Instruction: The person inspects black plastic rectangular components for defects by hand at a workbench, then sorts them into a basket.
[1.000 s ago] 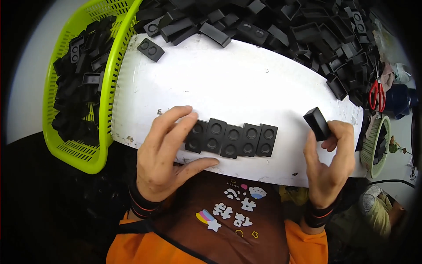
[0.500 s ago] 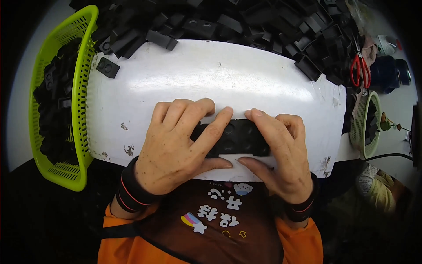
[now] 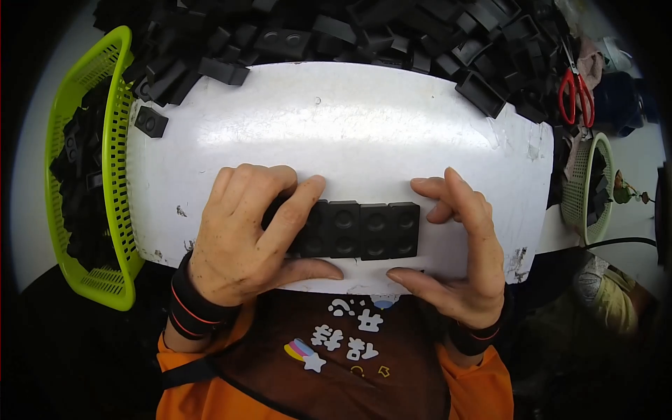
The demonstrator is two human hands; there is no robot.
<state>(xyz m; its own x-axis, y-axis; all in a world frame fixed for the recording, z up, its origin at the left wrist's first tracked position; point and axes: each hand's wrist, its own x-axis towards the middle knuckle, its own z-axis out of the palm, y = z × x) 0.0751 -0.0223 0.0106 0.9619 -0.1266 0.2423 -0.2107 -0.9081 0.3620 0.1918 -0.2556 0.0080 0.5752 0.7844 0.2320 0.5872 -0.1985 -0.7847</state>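
A row of black rectangular blocks [image 3: 376, 231] with round marks on their tops lies on the white board [image 3: 336, 140], side by side and touching. My left hand [image 3: 252, 224] grips the row's left part, index finger across the far side and thumb along the near side; it hides that end. Off the right end, apart from the blocks, my right hand [image 3: 465, 245] is open, thumb and fingers spread with nothing between them.
A heap of loose black blocks [image 3: 392, 31] lines the far edge; a single block [image 3: 150, 122] sits at far left. A green basket [image 3: 117, 175] of black pieces stands left. Red-handled scissors [image 3: 576, 98], a pale basket [image 3: 603, 189] and a dark jar [image 3: 619, 105] are at right.
My right hand has let go of the blocks, opened and moved off their right end. My left hand has shifted left on the row, and more block tops show.
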